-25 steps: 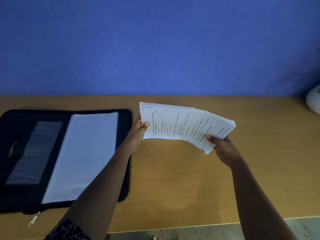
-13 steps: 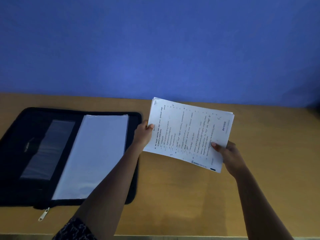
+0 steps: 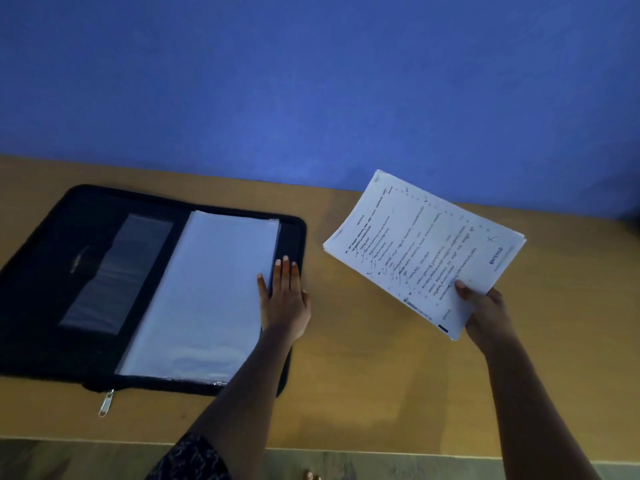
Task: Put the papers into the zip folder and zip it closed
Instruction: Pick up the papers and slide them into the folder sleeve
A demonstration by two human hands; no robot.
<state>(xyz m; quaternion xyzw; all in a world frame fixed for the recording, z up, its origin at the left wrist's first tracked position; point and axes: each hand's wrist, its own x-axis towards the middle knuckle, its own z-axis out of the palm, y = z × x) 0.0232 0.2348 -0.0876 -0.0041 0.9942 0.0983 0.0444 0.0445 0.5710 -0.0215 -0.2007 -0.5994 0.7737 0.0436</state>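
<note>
1. The right hand (image 3: 486, 310) pinches the stack of papers (image 3: 424, 251) at its near corner, thumb on top, holding it off the table (image 3: 363, 368) at about 2 o'clock from the middle of the view.
2. The left hand (image 3: 285, 299) lies flat and spread, holding nothing, its fingertips on the right edge of the clear sleeves (image 3: 204, 292) inside the open folder (image 3: 294, 237).
3. The folder lies open at 9 o'clock, well apart from the papers; the zip pull (image 3: 105, 403) hangs out of its near edge at 7 o'clock.
4. Likely risk: held by one corner only, the loose sheets may fan out or slide apart as they travel left, since nothing binds them.
5. Another risk: if the sleeves are not lifted or parted cleanly, the stack's leading edge could catch on the glossy plastic and crumple.
6. Later, a sheet edge poking past the folder's rim could jam in the zip teeth.
7. The papers are thin, white, printed and marked in pen, and the stack droops slightly from the grip.
8. The sleeves look smooth, shiny and limp, with a wrinkled near end.
9. The folder is a black rectangle with rounded corners, cloth-like, with a see-through pocket (image 3: 117, 271) on its left half.
10. The table is a smooth, matte wood tone.
</note>
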